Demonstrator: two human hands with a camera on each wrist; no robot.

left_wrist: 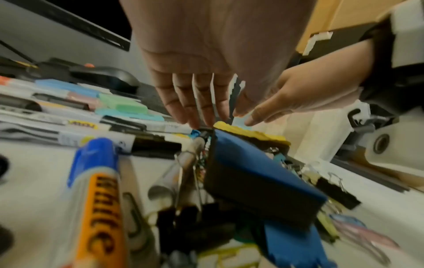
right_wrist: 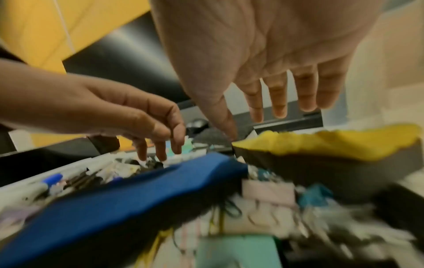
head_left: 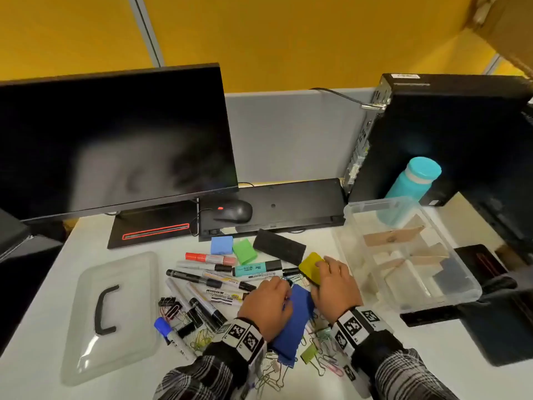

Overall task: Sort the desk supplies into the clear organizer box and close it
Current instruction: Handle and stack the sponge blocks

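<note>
A clear organizer box (head_left: 357, 249) stands open at the right with dividers inside. Its lid (head_left: 86, 342) with a black handle lies at the left. Between them lies a pile of markers (head_left: 207, 280), binder clips (head_left: 170, 306) and paper clips (head_left: 326, 362). My left hand (head_left: 281, 287) hovers with straight fingers over the far end of a blue-topped eraser (head_left: 297, 321), holding nothing; in the left wrist view the hand (left_wrist: 206, 117) almost touches the eraser (left_wrist: 263, 172). My right hand (head_left: 324, 265) lies flat-fingered on a yellow-topped eraser (head_left: 308, 267); the right wrist view shows the thumb at that eraser's (right_wrist: 332, 143) corner.
A black felt eraser (head_left: 278, 246), a blue block (head_left: 221, 245) and a green block (head_left: 244, 251) lie behind the pile. Farther back are a mouse (head_left: 235, 211), a keyboard (head_left: 302, 203) and a monitor (head_left: 115, 140). A PC tower (head_left: 447, 125) and teal bottle (head_left: 415, 180) stand behind the box.
</note>
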